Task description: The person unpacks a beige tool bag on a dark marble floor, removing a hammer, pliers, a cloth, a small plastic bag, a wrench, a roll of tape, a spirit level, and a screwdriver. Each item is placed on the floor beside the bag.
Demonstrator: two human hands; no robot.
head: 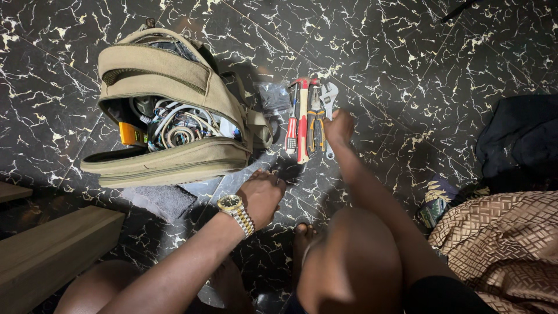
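While right hand (339, 127) grips wrench (329, 96), left hand (261, 196) rests curled, empty, on black marble floor (418, 70).

Four hand tools lie in a row on the dark marbled floor (418, 75): one red-handled screwdriver (292, 129), one hammer with a red-and-yellow handle (302, 119), one pair of pliers with black-and-yellow grips (315, 123), and one silver adjustable wrench (329, 96). One khaki tool bag (168, 104) stands open, holding one orange-and-black tool (131, 134) and a tangle of white cables (183, 125) too knotted to count. Two hands show, one left hand (263, 196) and one right hand (339, 127), with one gold wristwatch (235, 210). One grey cloth (163, 200) lies below the bag, and one brown patterned fabric (500, 244) sits at the right.
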